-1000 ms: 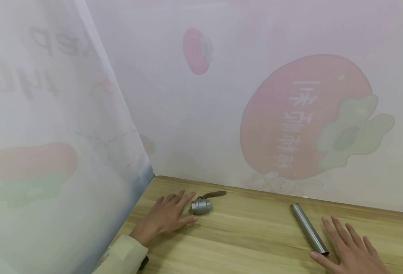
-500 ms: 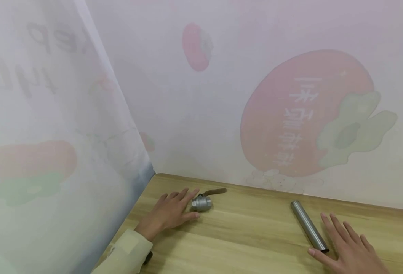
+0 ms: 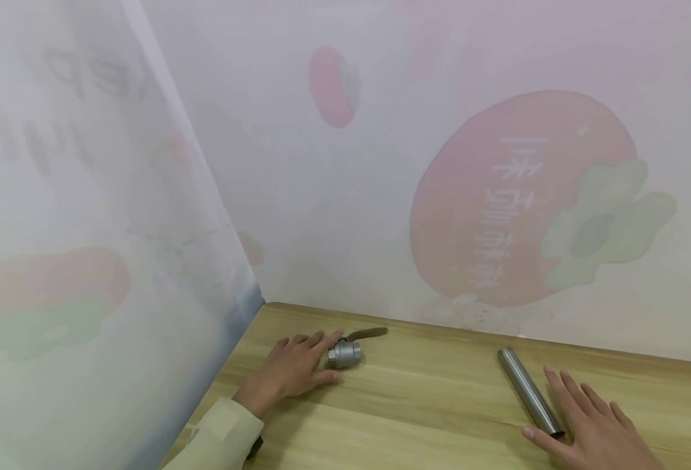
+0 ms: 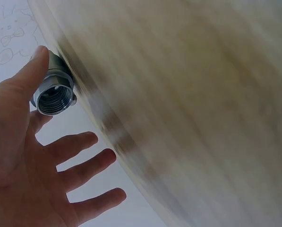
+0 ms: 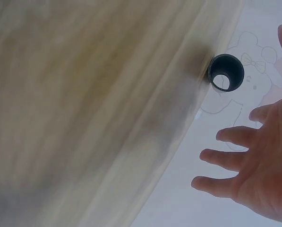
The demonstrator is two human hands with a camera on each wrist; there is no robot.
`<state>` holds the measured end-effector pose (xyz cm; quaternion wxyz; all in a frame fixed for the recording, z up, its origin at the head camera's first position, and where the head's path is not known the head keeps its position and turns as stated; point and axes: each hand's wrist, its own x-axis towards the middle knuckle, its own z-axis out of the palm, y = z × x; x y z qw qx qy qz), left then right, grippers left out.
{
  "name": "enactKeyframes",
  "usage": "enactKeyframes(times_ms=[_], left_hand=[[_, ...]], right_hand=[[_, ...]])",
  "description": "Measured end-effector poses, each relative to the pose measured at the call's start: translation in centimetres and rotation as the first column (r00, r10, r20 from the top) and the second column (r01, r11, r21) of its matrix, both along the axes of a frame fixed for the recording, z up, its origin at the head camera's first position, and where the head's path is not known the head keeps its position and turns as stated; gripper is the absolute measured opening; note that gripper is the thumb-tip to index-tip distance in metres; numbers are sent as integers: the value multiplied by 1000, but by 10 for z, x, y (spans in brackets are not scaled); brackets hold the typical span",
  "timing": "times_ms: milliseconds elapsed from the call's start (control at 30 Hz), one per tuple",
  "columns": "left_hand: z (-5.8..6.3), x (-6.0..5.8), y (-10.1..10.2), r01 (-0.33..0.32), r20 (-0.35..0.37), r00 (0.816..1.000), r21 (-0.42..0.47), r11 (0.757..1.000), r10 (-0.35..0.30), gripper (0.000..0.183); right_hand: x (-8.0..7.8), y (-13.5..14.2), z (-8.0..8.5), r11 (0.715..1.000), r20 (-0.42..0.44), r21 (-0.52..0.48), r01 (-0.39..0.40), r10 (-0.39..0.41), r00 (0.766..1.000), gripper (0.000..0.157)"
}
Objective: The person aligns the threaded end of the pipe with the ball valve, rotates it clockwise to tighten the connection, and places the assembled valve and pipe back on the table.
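Note:
A grey metal ball valve with a brown lever handle lies on the wooden table at the left. My left hand reaches in from its left side, thumb and index finger spread around the valve's near end with fingers extended. In the left wrist view, the valve's threaded opening shows between thumb and index finger. Farther right lies a short steel tube, slanting across the wood. Beside its right side my right hand is spread, thumb at the tube's near end. The tube's hollow end faces the right wrist camera.
The wood-grain table ends at a pale hanging sheet printed with red fruit, close behind the valve and tube. A second sheet borders the table on the left. Wood stretches between the two hands.
My left hand has edged slightly right, its index finger closer to the valve. The right hand has shifted a little left toward the tube. Valve and tube stay in place.

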<state>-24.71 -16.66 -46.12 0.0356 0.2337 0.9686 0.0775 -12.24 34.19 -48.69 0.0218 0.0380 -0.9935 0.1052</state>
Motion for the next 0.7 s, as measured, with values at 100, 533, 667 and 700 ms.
enactKeyframes(times_ms=[100,533,667,700], left_hand=[[1,1,1,9,-3,1000,2,1000,-9,81],[2,-1,6,14,-21,1000,-7,1000,-15,80],[1,-2,7,22,-24,999,-7,1000,-22,80],[1,-3,7,23,-25,999,-7,1000,-23,79]], right_hand=[[-2,-1,1,1000,10,10,-2,2,1000,111],[-5,-7,5,999,-18,33,-19,20,1000,110],[-7,-8,6,999,-6,38,-19,19,1000,109],[-7,-7,7,999,-3,39,-20,20,1000,109]])
